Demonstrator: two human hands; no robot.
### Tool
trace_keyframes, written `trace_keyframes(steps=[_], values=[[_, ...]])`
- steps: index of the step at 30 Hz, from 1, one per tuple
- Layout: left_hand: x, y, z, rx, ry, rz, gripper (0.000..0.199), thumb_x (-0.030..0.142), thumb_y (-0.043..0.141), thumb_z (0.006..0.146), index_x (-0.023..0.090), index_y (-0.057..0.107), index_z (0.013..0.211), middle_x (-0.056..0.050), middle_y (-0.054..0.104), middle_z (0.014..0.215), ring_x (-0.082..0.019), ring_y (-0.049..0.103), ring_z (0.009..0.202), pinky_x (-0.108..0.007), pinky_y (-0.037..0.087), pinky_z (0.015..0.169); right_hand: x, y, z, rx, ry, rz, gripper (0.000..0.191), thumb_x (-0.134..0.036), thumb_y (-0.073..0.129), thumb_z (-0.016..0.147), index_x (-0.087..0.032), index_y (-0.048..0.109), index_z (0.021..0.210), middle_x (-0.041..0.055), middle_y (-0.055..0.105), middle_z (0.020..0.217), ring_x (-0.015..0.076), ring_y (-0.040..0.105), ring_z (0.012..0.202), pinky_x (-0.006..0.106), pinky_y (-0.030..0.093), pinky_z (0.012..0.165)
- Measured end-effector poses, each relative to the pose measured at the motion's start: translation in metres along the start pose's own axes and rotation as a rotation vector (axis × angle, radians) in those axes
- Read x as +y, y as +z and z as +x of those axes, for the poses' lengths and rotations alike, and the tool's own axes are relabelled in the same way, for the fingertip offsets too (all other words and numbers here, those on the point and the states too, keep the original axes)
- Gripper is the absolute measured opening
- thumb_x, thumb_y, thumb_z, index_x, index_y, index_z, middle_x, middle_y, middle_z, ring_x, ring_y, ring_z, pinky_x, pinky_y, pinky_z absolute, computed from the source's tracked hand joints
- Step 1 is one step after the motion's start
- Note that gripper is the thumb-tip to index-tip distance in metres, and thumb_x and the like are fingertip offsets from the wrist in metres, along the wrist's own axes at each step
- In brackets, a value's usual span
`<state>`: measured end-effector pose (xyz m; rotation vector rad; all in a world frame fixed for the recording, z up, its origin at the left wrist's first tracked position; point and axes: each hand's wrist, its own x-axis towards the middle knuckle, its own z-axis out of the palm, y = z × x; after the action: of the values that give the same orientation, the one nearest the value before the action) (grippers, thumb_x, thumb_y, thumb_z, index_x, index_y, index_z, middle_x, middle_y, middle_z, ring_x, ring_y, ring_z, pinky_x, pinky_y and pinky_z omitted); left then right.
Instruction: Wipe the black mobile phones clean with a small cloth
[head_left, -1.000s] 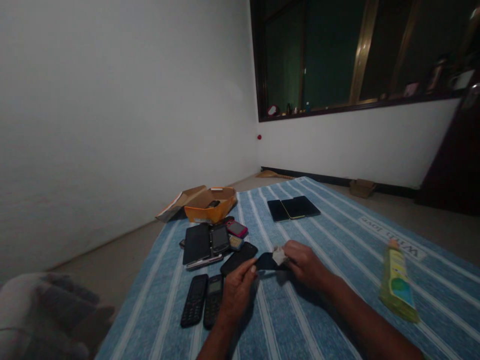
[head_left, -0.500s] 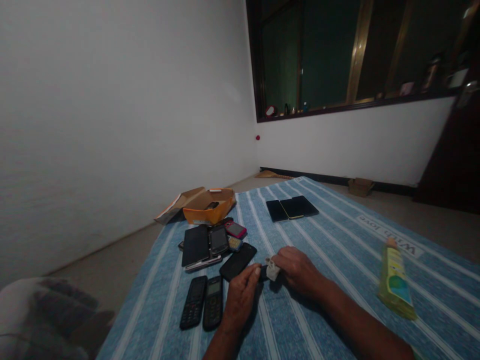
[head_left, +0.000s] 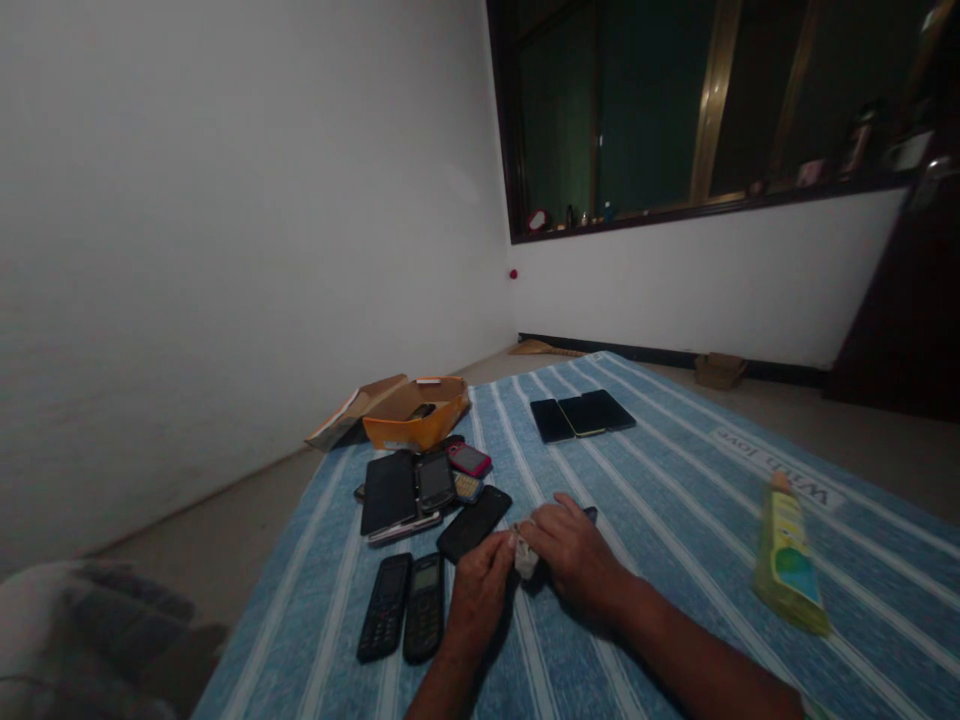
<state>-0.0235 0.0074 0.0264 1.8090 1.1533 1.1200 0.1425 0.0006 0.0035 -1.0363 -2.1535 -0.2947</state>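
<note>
My left hand (head_left: 478, 585) is closed, its thumb and fingertips pinching a crumpled pale grey cloth (head_left: 526, 562). Close against it, my right hand (head_left: 576, 552) is curled over a small dark mobile phone (head_left: 592, 514). Only one end of that phone shows past the knuckles; the hand and cloth hide the rest. A black smartphone (head_left: 474, 522) lies just beyond my left fingers. Two keypad phones, one black (head_left: 385, 605) and one with a pale screen (head_left: 424, 606), lie side by side left of my left wrist.
A pile of phones with a dark flat device (head_left: 388, 492) on it lies before an open orange box (head_left: 416, 425). Several black smartphones (head_left: 583, 415) lie farther back. A yellow-green bottle (head_left: 789, 560) lies at right on the blue striped cloth cover (head_left: 675, 490).
The cloth has shifted slightly left, against my left fingertips. My right hand has moved left, and a dark phone end now shows beyond it instead of between the hands.
</note>
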Motion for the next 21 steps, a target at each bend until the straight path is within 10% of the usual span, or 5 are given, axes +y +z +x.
trace_keyframes(steps=[21], values=[[-0.004, 0.001, 0.001, 0.009, -0.030, 0.013, 0.047, 0.056, 0.050, 0.086, 0.016, 0.069, 0.071, -0.001, 0.060, 0.064, -0.019, 0.055, 0.066, -0.028, 0.041, 0.063, 0.049, -0.031, -0.027, 0.067, 0.277, 0.329, 0.031, -0.011, 0.043, 0.094, -0.020, 0.064, 0.115, 0.0080, 0.066, 0.100, 0.0206, 0.062, 0.094, 0.034, 0.048, 0.082]])
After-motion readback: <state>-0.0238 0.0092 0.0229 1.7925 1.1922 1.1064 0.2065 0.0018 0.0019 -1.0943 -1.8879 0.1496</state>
